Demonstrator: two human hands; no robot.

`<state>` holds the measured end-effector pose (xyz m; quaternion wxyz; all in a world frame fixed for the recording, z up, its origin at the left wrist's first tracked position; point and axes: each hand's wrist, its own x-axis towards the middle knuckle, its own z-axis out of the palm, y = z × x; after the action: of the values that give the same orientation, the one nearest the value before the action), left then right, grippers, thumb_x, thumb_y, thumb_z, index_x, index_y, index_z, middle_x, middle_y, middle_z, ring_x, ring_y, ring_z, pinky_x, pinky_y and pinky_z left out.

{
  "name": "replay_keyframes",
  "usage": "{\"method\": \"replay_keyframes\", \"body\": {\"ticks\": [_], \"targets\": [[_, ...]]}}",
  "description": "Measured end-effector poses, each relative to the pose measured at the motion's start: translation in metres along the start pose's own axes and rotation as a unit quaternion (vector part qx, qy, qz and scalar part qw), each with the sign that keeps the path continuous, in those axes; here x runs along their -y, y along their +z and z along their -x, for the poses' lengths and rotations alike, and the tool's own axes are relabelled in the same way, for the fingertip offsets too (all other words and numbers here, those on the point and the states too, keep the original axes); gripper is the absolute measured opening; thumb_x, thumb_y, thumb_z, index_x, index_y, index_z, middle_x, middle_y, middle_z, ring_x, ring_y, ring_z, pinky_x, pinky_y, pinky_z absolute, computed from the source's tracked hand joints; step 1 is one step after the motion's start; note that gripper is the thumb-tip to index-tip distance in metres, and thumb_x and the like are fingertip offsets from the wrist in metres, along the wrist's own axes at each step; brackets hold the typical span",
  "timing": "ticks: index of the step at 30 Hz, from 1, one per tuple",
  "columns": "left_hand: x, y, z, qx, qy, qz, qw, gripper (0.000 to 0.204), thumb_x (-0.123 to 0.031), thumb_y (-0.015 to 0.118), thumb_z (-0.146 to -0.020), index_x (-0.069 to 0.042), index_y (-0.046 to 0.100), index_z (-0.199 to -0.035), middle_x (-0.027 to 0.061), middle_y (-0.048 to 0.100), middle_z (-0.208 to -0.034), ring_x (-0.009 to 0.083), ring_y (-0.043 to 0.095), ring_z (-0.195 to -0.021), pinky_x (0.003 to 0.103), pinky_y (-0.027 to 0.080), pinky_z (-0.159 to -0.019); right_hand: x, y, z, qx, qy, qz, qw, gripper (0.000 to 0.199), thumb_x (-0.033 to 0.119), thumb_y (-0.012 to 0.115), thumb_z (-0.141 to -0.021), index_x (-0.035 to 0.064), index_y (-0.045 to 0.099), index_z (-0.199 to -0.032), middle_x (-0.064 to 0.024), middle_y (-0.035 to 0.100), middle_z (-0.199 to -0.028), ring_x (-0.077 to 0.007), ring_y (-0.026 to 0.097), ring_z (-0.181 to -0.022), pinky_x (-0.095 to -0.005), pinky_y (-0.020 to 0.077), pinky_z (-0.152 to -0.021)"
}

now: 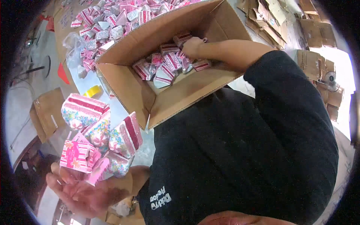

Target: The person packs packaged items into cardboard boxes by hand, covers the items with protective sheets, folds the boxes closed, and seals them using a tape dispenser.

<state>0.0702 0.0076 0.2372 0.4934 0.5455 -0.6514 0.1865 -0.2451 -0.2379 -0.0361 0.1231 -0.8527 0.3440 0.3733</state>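
Observation:
My left hand (84,195) is palm up at the lower left, its fingers loosely curled. Heaped on it and against its wrist are several decorative cake slices (125,137) with pink layers, white frosting and coloured sprinkles. A pink striped tag (77,155) hangs among them. My right hand (193,47) is down inside an open cardboard box (195,93), its fingers bent among more slices. Close beside its knuckles is a wrapped cake slice (182,39); what the fingertips grip is hidden. Other wrapped slices (165,75) lie loosely on the box floor.
A large pile of wrapped slices (116,22) covers the table behind the box. A yellow tape roll (92,91) and a clear plastic bag (75,45) lie left of the box. Flattened cardboard (266,20) is stacked at the back right, with cartons (315,65) beyond.

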Motion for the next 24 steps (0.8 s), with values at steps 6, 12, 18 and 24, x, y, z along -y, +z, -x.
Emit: {"method": "replay_keyframes", "body": {"ticks": [6, 12, 18, 24], "targets": [[0.002, -0.026, 0.027, -0.179, -0.309, 0.152, 0.922, 0.046, -0.023, 0.048, -0.096, 0.014, 0.048, -0.124, 0.0275, 0.051, -0.105, 0.0302, 0.051, -0.093, 0.035, 0.042, -0.075, -0.047, -0.079, 0.034, 0.049, -0.113, 0.009, 0.992, 0.019, 0.019, 0.067, -0.073, 0.0032, 0.072, -0.083, -0.0205, 0.069, -0.081, -0.0376, 0.065, -0.076, -0.0463, 0.0503, -0.07], [0.008, -0.052, 0.025, -0.094, -0.224, 0.557, 0.795, 0.034, 0.003, 0.038, -0.097, 0.024, 0.043, -0.123, 0.044, 0.051, -0.119, 0.0413, 0.063, -0.102, 0.041, 0.057, -0.083, -0.077, -0.184, 0.156, 0.007, -0.149, -0.175, 0.973, 0.023, 0.021, 0.065, -0.081, -0.0013, 0.061, -0.078, -0.0125, 0.057, -0.063, -0.0191, 0.055, -0.06, -0.0366, 0.0448, -0.058], [0.008, -0.038, -0.014, -0.123, -0.069, 0.133, 0.981, 0.051, -0.026, 0.046, -0.101, 0.024, 0.05, -0.11, 0.0431, 0.055, -0.11, 0.0482, 0.064, -0.098, 0.052, 0.06, -0.078, -0.056, -0.204, 0.233, -0.091, -0.049, -0.178, 0.979, 0.018, 0.015, 0.069, -0.077, -0.0019, 0.063, -0.078, -0.0106, 0.06, -0.065, -0.0145, 0.056, -0.063, -0.0343, 0.0435, -0.057], [-0.036, 0.047, -0.069, -0.078, -0.042, 0.127, 0.988, 0.047, -0.018, 0.044, -0.099, 0.025, 0.045, -0.116, 0.0397, 0.055, -0.11, 0.0416, 0.061, -0.092, 0.046, 0.053, -0.076, -0.061, -0.111, 0.139, -0.045, 0.025, -0.132, 0.99, 0.027, 0.016, 0.062, -0.078, 0.0001, 0.064, -0.057, -0.0115, 0.067, -0.063, -0.0246, 0.067, -0.058, -0.0406, 0.0529, -0.062]]}}
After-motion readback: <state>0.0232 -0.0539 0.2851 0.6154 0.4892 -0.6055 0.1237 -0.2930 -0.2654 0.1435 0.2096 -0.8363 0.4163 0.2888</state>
